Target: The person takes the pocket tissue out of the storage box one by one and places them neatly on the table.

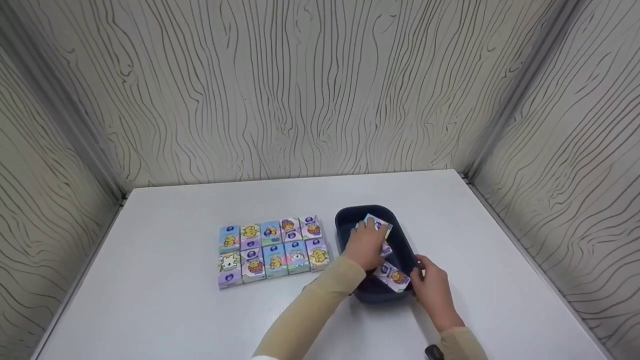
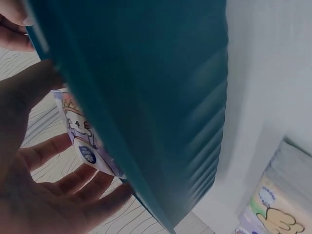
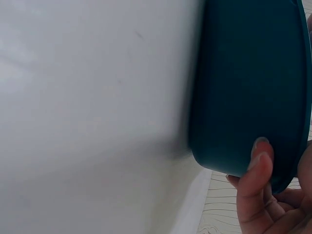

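Observation:
A dark blue plastic bin (image 1: 404, 250) stands on the table, appearing teal in the wrist views. My left hand (image 1: 366, 248) reaches into it and holds a small printed tissue pack (image 2: 84, 139), with the fingers on one side and the thumb by the rim. Pale pack corners show around those fingers in the head view; the rest is hidden under the hand. Nearer the front, another tissue pack (image 1: 393, 277) lies slanted inside the bin. My right hand (image 1: 434, 286) grips the bin's right rim near the front corner, its fingertips on the outer wall (image 3: 243, 97).
Left of the bin, several tissue packs (image 1: 275, 255) with cartoon prints lie side by side in two rows on the white table (image 1: 165, 305). Wood-grain panels (image 1: 280, 90) enclose the table at the back and sides.

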Demonstrator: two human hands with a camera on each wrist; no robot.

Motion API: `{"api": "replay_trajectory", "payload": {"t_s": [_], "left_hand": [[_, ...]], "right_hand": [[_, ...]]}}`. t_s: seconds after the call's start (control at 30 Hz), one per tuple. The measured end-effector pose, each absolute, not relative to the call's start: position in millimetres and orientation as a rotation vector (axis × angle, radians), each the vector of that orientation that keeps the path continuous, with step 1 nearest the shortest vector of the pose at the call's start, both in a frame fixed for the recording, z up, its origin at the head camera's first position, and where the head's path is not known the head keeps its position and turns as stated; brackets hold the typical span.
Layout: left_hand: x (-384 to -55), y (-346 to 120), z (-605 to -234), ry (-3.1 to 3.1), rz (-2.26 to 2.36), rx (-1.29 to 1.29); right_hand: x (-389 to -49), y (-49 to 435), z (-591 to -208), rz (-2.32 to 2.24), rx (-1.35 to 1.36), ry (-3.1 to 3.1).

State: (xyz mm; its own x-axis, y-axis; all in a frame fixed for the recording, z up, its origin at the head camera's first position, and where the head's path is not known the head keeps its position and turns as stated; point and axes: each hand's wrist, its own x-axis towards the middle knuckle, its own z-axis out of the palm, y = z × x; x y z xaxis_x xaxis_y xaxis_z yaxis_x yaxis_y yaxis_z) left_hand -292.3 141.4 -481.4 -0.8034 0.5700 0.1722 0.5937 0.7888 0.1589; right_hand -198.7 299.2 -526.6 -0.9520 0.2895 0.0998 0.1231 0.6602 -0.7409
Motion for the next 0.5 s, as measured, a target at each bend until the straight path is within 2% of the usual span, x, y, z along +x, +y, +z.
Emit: {"api": "replay_trajectory", "payload": {"t_s": [0.3,0.5], "left_hand": [[-285.7,124.9,-468.6,-2.890,-0.428,-0.975],[-279.3,96.3,-456.3,-2.854,-0.535,-1.004]], "right_hand": [[-198.9,300.2,-526.0,1.176,-0.331,-2.667],[-199.1,300.0,-524.9,1.178,-0.322,-2.676]]}}
